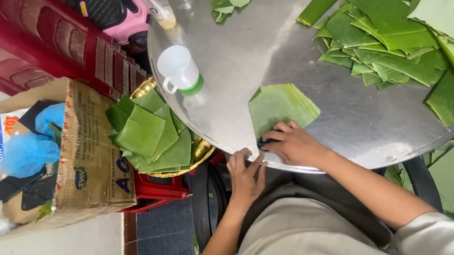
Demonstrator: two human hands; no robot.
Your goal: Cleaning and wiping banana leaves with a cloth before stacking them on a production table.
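Down at the near edge of the round, brushed-metal table (243,52), the right hand (295,145) rests with fingers curled, pressing a small dark object (268,140) against the lower corner of a squarish piece of banana leaf (281,106); what that object is cannot be told. The leaf piece lies flat, matte pale green with fine parallel ribs. The left hand (245,175) sits just off the table's rim, fingers loosely bent toward the same dark object, its fingertips just beside the right hand's; whether it grips anything cannot be told.

Toward the far right edge lies a loose heap of cut leaves (391,39), darker and glossier, with angular overlapping corners. Near the left edge stands a white plastic cup (177,68) with a handle and a green base. Beyond the left rim, lower down, a gold-rimmed tray (203,149) carries a stack of trimmed leaf squares (150,133). Farther left, a worn cardboard box (88,164) holds crumpled blue gloves (31,146).
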